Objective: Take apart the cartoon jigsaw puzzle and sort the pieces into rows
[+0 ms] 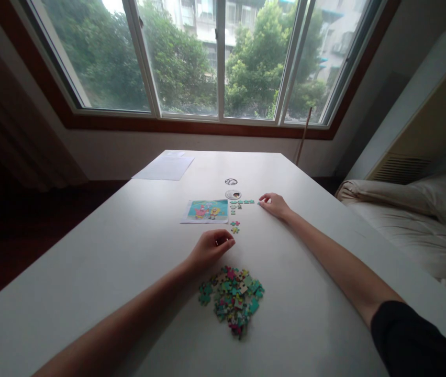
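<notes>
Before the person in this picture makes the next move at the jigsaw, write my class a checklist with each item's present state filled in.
1. Reference picture uncovered and in view: ok, flat on the white table.
2. Row of teal jigsaw pieces set out beside it: ok; it runs rightward from near the picture's upper right corner.
3. Right hand at the row's right end: ok.
4. A piece secure in the right fingertips: cannot tell; too small to be sure.
5. Left hand free of any piece: cannot tell; the fingers are curled.
6. Heap of loose pieces sorted by colour: not ok; mixed colours overlap.
</notes>
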Demonstrator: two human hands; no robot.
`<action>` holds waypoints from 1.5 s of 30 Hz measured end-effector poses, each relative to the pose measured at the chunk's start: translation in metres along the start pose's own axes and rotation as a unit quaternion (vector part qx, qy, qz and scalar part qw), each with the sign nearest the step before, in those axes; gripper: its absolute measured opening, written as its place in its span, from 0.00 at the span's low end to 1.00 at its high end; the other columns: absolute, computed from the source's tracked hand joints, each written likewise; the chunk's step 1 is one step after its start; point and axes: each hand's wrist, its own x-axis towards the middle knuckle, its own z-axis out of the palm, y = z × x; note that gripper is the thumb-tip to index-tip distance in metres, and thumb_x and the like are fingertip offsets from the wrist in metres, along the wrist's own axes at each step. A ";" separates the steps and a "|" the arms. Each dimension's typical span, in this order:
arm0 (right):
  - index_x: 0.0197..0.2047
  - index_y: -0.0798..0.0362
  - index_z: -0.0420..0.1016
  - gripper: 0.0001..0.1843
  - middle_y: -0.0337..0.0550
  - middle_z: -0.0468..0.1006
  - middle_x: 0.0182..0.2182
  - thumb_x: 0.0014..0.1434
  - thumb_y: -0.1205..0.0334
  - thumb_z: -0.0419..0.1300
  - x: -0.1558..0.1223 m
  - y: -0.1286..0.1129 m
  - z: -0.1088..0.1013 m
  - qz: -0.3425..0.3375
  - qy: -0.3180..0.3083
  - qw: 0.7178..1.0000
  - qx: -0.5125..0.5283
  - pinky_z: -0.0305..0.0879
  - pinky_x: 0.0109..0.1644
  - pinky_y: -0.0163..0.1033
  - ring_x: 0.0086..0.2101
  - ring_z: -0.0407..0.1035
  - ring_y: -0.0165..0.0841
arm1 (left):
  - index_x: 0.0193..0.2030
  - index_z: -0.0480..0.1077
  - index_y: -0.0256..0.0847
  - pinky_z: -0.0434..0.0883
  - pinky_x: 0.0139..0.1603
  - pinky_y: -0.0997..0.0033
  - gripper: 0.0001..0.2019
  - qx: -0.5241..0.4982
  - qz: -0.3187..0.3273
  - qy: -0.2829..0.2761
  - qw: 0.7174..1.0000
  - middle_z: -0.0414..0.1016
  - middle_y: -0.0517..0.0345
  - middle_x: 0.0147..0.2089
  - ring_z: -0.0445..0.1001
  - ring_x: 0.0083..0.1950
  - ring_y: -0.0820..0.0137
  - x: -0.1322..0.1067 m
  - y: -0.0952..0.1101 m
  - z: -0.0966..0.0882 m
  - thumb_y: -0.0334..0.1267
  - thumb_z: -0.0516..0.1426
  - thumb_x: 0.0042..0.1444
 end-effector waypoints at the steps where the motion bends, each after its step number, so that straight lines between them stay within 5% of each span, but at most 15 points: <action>1: 0.35 0.51 0.75 0.12 0.41 0.75 0.31 0.49 0.57 0.57 0.001 0.000 0.002 -0.005 0.001 1.000 -0.005 0.58 0.36 0.33 0.30 0.66 0.30 | 0.28 0.68 0.34 0.54 0.23 0.78 0.10 -0.001 0.000 0.001 1.000 0.59 0.65 0.20 0.57 0.23 0.77 0.000 0.000 0.000 0.40 0.53 0.51; 15: 0.34 0.52 0.76 0.11 0.40 0.75 0.29 0.49 0.57 0.57 0.004 -0.002 0.008 -0.009 0.026 1.000 -0.002 0.59 0.37 0.34 0.31 0.67 0.31 | 0.27 0.69 0.34 0.55 0.23 0.78 0.10 0.012 0.003 0.006 1.000 0.60 0.64 0.20 0.57 0.23 0.77 0.000 0.004 0.000 0.40 0.53 0.51; 21: 0.37 0.55 0.73 0.12 0.42 0.74 0.30 0.54 0.60 0.52 -0.016 -0.035 -0.002 -0.054 0.035 0.997 0.032 0.59 0.34 0.33 0.27 0.64 0.28 | 0.28 0.69 0.34 0.55 0.22 0.78 0.11 0.007 0.001 0.001 1.000 0.61 0.64 0.21 0.58 0.23 0.77 0.000 0.004 -0.001 0.41 0.53 0.51; 24: 0.33 0.54 0.73 0.09 0.39 0.73 0.27 0.52 0.60 0.55 -0.042 -0.063 -0.013 -0.120 -0.030 0.991 0.059 0.59 0.31 0.30 0.25 0.63 0.26 | 0.28 0.69 0.34 0.55 0.22 0.78 0.11 0.007 0.003 0.011 1.000 0.61 0.64 0.21 0.58 0.23 0.77 -0.001 0.004 -0.001 0.41 0.53 0.52; 29: 0.36 0.54 0.72 0.11 0.37 0.71 0.24 0.54 0.57 0.54 -0.093 -0.103 -0.036 -0.247 -0.325 0.908 0.095 0.57 0.27 0.29 0.24 0.63 0.25 | 0.28 0.69 0.34 0.55 0.23 0.78 0.10 0.017 0.010 0.033 0.999 0.60 0.64 0.21 0.57 0.23 0.77 -0.001 0.004 -0.002 0.39 0.53 0.52; 31: 0.38 0.54 0.72 0.13 0.37 0.71 0.23 0.53 0.54 0.56 -0.108 -0.112 -0.041 -0.254 -0.383 0.884 0.085 0.55 0.25 0.28 0.23 0.63 0.24 | 0.27 0.69 0.34 0.55 0.23 0.78 0.10 0.025 0.012 0.038 0.999 0.60 0.64 0.21 0.57 0.23 0.77 -0.001 0.004 -0.002 0.39 0.53 0.52; 45: 0.36 0.56 0.73 0.14 0.39 0.74 0.26 0.51 0.55 0.58 -0.125 -0.124 -0.039 -0.234 -0.426 0.868 0.101 0.57 0.27 0.28 0.25 0.64 0.25 | 0.27 0.69 0.34 0.55 0.22 0.78 0.11 0.030 0.006 0.033 0.999 0.59 0.65 0.19 0.57 0.22 0.77 0.000 0.005 -0.001 0.40 0.53 0.52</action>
